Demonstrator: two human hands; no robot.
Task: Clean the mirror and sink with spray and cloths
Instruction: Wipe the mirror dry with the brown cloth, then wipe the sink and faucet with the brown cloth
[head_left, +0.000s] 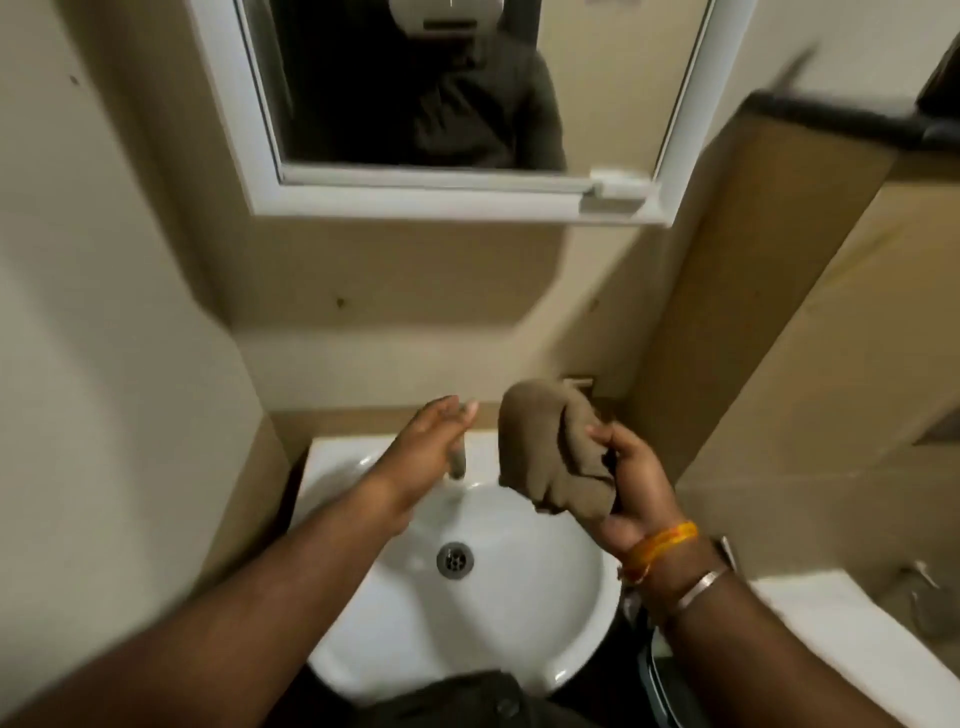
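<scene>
Tap (457, 462), seemingly, behind left hand (431, 441).

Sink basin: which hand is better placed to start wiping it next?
Probably the right hand: it already grips the brown cloth bunched above the sink bowl. The left hand is open, holds nothing, and sits by the tap.

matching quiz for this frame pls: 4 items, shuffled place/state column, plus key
Things:
1. cloth
2. left hand
3. drain
4. mirror

Places or states:
A. on the wall above the sink
B. bunched in the right hand's grip
C. open, over the tap
D. at the bottom of the white bowl

Pairs: 1-B, 2-C, 3-D, 4-A
</scene>
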